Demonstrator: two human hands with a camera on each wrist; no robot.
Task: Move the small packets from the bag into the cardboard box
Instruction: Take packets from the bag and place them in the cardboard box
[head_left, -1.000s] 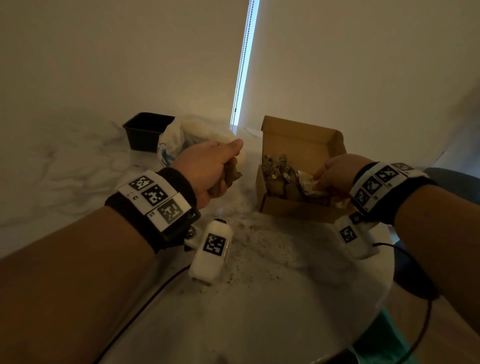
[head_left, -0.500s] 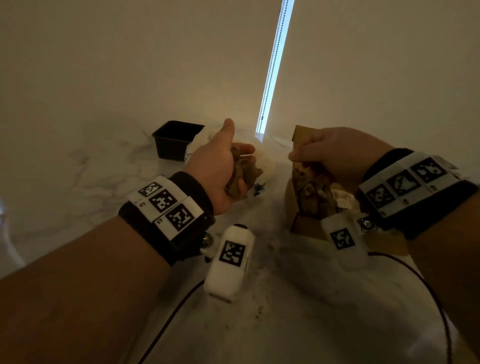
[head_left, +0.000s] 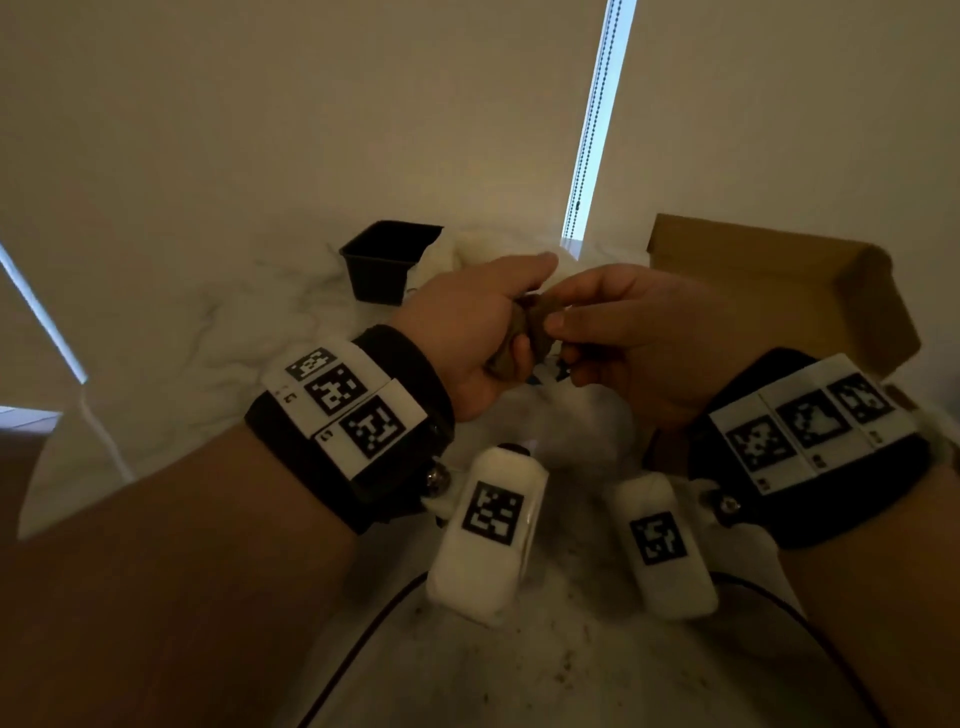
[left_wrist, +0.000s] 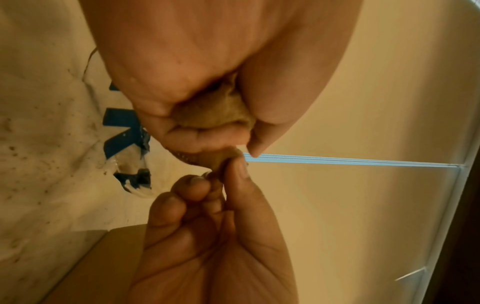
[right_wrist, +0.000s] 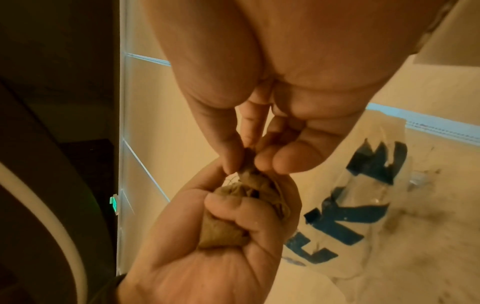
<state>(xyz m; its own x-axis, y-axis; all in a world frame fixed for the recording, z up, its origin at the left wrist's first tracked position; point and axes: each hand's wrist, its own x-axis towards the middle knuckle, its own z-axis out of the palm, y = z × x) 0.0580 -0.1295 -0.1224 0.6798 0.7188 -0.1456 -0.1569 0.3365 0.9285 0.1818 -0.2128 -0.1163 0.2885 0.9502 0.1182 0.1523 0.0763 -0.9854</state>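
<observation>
Packets (head_left: 511, 340), clenched in the left hand (head_left: 467, 332), have been met by the right hand (head_left: 631, 338), pinching one's top for transfer to the box (head_left: 779, 280) at 2 o'clock.

wrists: black bands (head_left: 400, 410) | white marker tags (head_left: 345, 397) | white camera pods (head_left: 488, 540) | black cables (head_left: 358, 639)

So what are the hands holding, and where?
Left hand grips brown packets around their bodies; right hand pinches one packet's top end.
</observation>
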